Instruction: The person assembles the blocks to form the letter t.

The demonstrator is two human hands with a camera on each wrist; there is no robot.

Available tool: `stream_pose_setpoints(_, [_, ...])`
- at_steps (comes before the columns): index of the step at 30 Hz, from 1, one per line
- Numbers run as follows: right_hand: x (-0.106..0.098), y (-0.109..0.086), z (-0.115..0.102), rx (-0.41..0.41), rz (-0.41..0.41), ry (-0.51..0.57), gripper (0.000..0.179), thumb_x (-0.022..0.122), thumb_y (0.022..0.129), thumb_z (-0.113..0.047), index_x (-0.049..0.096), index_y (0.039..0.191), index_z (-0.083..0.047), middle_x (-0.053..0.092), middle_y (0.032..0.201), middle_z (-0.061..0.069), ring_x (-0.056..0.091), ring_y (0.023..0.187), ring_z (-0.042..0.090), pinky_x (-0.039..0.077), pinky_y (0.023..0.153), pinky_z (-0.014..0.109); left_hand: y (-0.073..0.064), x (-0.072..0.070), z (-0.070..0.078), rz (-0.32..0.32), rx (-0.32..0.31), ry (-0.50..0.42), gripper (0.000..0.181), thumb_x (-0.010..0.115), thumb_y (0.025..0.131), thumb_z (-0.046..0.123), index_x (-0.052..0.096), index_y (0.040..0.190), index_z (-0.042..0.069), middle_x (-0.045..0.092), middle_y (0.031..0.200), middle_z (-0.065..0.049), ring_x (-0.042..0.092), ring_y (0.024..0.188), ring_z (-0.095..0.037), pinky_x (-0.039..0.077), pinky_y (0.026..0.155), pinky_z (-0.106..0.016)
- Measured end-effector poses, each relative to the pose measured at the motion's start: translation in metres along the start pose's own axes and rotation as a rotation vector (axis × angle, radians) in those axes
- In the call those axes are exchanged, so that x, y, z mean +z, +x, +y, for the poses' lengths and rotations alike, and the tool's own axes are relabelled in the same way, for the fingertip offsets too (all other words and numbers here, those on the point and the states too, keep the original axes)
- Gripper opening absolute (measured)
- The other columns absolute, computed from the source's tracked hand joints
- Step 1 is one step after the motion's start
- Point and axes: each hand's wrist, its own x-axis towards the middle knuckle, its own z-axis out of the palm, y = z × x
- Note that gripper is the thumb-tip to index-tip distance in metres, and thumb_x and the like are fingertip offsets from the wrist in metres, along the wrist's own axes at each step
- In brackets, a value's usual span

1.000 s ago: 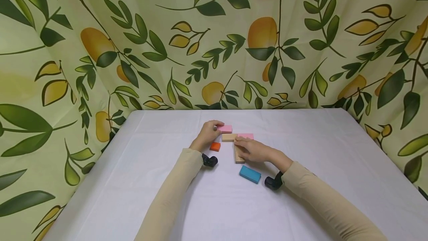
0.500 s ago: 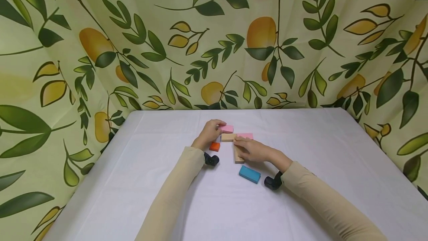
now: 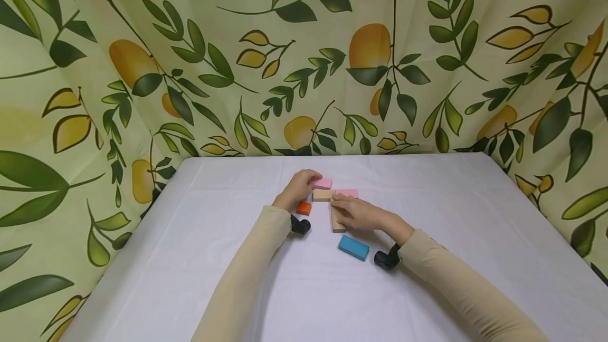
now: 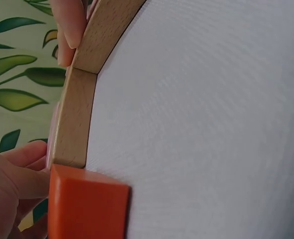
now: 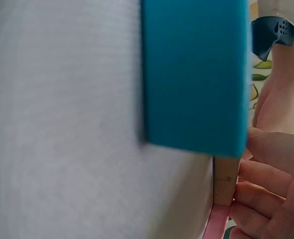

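- Counter (image 3: 427, 194): white, spreading well left and right of the blue block (image 3: 353, 247); its far edge lies beyond every block.
- Left hand (image 3: 296, 186): grip narrow, pinching the far pink block (image 3: 324, 183), beyond and left of the blue block.
- Right hand (image 3: 362, 213): touches the near wood block (image 3: 336, 224), pale and grained, just beyond the blue block; cannot tell whether its grip pinches.

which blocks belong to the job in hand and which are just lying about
Apparently in use:
pink rectangular block at left hand
plain wooden rectangular block under right hand
crosswise plain wooden rectangular block
second pink rectangular block

Probably lying about:
blue rectangular block
orange rectangular block
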Motion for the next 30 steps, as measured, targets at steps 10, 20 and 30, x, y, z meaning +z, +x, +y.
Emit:
stream_pose_setpoints(10, [-0.001,0.0,-0.001,-0.009,0.006,-0.005,0.049,0.056,0.096,-0.016,0.046,0.14,0.003,0.035,0.153,0.025,0.034,0.142,0.042,0.033,0.115,0.055,0.002,0.006,-0.004,0.062,0.031,-0.061,0.036,0.05,0.093,-0.005,0.063,0.125,0.003,0.059,0.136,-0.015,0.052,0.132,-0.03,0.037,0.117,-0.043])
stream_pose_setpoints(20, [0.0,0.0,-0.001,-0.008,0.016,-0.014,0.049,0.056,0.096,-0.016,0.047,0.139,0.004,0.036,0.153,0.025,0.035,0.142,0.042,0.034,0.115,0.054,-0.001,0.012,-0.001,0.227,-0.069,-0.187,0.032,0.059,0.091,0.005,0.062,0.123,-0.003,0.065,0.122,-0.022,0.06,0.11,-0.032,0.048,0.106,-0.042])
stream_pose_setpoints(30, [0.001,0.0,-0.001,-0.011,0.014,-0.014,0.049,0.056,0.096,-0.016,0.046,0.14,0.004,0.036,0.152,0.025,0.035,0.142,0.041,0.034,0.115,0.054,-0.001,0.02,0.003,0.321,-0.188,-0.306,0.037,0.069,0.087,0.012,0.063,0.121,-0.002,0.067,0.119,-0.02,0.062,0.109,-0.03,0.053,0.101,-0.037])
